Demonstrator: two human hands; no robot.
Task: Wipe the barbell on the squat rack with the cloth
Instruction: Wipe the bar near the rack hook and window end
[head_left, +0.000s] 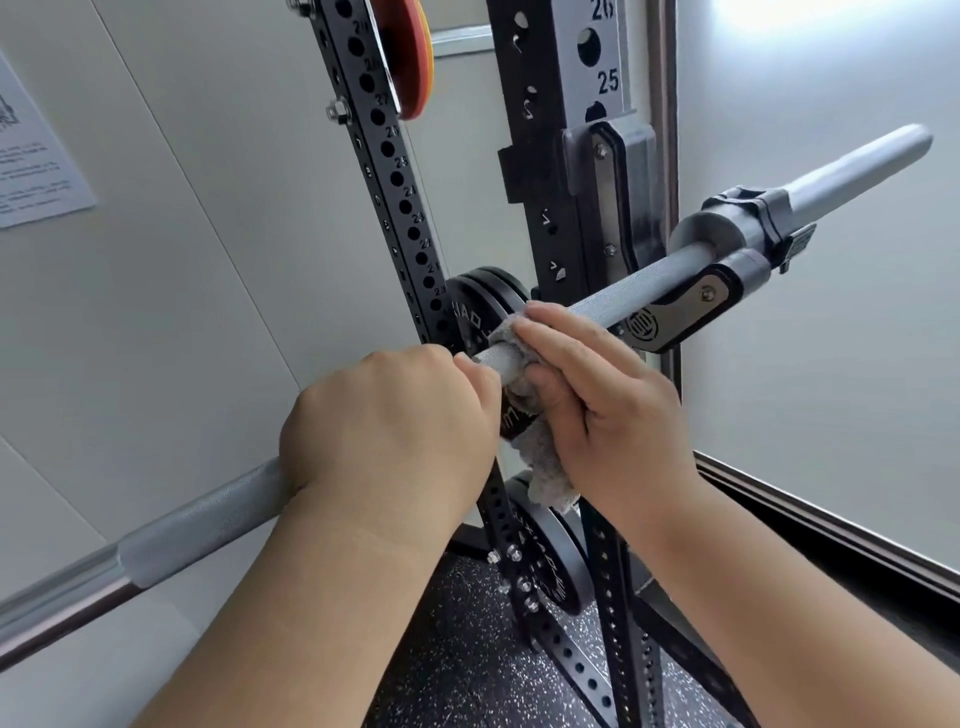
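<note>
Nearest the camera, two bare forearms reach up and forward. The left hand (395, 431) is clenched over the barbell (208, 519), knuckles on top, most likely to steady the bar and stop it rolling in its supports while the other hand rubs. Just beside it, almost touching, the right hand (597, 410) grasps the cloth (545, 467). Its fingers lie over the top of the bar and the thumb is tucked beneath, so the fabric wraps round the shaft and cleans more than one side at a time. The loose end of the cloth hangs below the palm.

The cloth is grey, fluffy and bunched. The barbell is dull silver steel. It has a rough gripping texture on both sides of the hands and a smooth, shinier stretch at the lower left. No dirt shows on it.

Beyond the hands the bar rises to the right and rests in a black hook (680, 306) on the squat rack (550, 156). Past the hook a clamp collar (748, 218) sits on the thicker end, which carries no weights. Behind, black weight plates (480, 296) are stored on the rack's rear post, and an orange plate (413, 62) sits higher up. A pale wall closes the view.
</note>
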